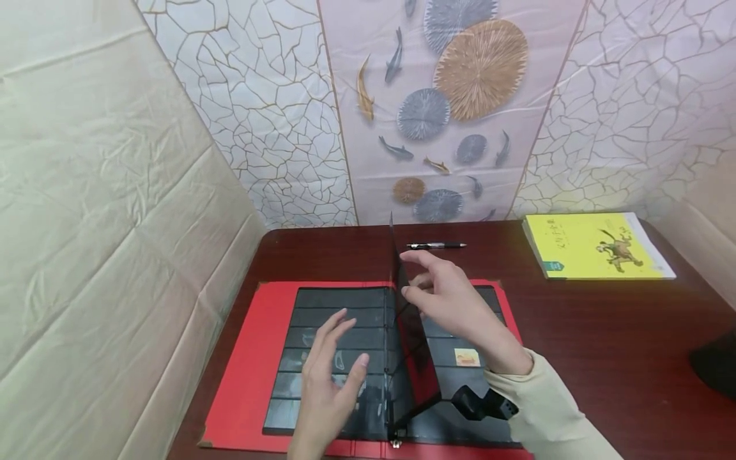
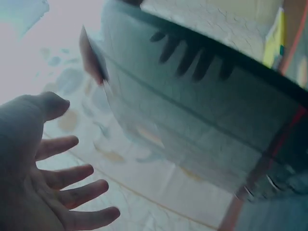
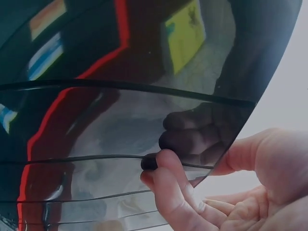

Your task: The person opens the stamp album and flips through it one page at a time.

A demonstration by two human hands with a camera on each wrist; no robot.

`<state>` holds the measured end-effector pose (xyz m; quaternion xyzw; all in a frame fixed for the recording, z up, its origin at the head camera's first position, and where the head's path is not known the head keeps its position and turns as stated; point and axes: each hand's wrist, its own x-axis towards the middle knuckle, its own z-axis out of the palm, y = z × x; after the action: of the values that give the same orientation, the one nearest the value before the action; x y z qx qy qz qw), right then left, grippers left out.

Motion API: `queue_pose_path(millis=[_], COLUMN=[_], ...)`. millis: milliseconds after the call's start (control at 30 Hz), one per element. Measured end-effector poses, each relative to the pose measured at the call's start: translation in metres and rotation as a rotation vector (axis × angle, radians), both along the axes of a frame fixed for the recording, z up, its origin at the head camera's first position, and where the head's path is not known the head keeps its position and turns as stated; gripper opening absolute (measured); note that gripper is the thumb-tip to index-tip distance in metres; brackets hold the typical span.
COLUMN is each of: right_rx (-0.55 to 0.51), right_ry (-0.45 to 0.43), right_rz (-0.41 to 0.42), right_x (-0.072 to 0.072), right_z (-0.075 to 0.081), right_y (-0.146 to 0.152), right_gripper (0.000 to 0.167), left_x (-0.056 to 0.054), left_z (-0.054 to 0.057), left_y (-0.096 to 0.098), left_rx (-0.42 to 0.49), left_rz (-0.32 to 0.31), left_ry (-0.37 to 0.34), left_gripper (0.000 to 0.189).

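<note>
A red stamp album lies spread on the table, its black pages crossed by strip pockets. One black album page stands nearly upright at the binding. My right hand pinches this page near its far edge; in the right wrist view, fingers lie on the glossy face and the thumb goes behind. Over the left-hand page hovers my left hand, fingers spread and holding nothing. Its reflection shows on the raised page in the left wrist view. A small stamp sits in a pocket of the right-hand page.
Behind the album lies a pen. A yellow book rests at the back right of the table. Part of a dark object shows at the right edge. Patterned cloth hangs along the table's back.
</note>
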<state>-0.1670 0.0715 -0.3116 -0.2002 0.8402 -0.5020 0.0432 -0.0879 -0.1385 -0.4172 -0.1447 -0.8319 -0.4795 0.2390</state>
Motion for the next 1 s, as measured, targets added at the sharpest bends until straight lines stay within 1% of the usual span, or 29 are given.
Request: queue_pose_path(millis=[133, 200, 267, 333, 433, 500, 600, 700, 900, 933, 1000], right_rx=[-0.034, -0.052, -0.063, -0.063, -0.06, -0.054, -0.031, -0.013, -0.042, -0.035, -0.009], right_ry=[-0.009, -0.025, -0.044, -0.062, -0.073, -0.074, -0.066, -0.052, -0.04, -0.035, -0.024], right_rz=[0.019, 0.032, 0.047, 0.059, 0.071, 0.074, 0.063, 0.039, -0.005, -0.011, -0.028], right_x=[-0.003, -0.003, -0.003, -0.003, -0.003, -0.003, -0.005, -0.007, -0.011, -0.011, -0.012], right_z=[-0.004, -0.006, -0.009, -0.011, -0.014, -0.015, -0.017, -0.023, -0.039, -0.041, -0.046], right_y=[-0.007, -0.011, -0.015, -0.019, -0.025, -0.027, -0.026, -0.021, 0.003, 0.008, 0.018], right_gripper=[0.052, 0.051, 0.052, 0.052, 0.054, 0.057, 0.06, 0.058, 0.052, 0.051, 0.05], left_x=[0.004, 0.007, 0.01, 0.011, 0.012, 0.013, 0.014, 0.014, 0.014, 0.014, 0.015], left_z=[0.014, 0.019, 0.021, 0.022, 0.022, 0.021, 0.021, 0.021, 0.019, 0.019, 0.017], left_y=[0.008, 0.013, 0.017, 0.02, 0.024, 0.025, 0.024, 0.02, 0.012, 0.011, 0.008], left_rx=[0.006, 0.003, 0.005, 0.003, 0.006, 0.012, 0.024, 0.039, 0.063, 0.07, 0.087], left_rz=[-0.117, -0.16, -0.193, -0.225, -0.253, -0.256, -0.225, -0.195, -0.16, -0.155, -0.135], left_ry=[0.053, 0.074, 0.11, 0.16, 0.196, 0.204, 0.21, 0.215, 0.268, 0.28, 0.283], left_gripper=[0.052, 0.054, 0.055, 0.053, 0.05, 0.049, 0.046, 0.043, 0.044, 0.045, 0.044])
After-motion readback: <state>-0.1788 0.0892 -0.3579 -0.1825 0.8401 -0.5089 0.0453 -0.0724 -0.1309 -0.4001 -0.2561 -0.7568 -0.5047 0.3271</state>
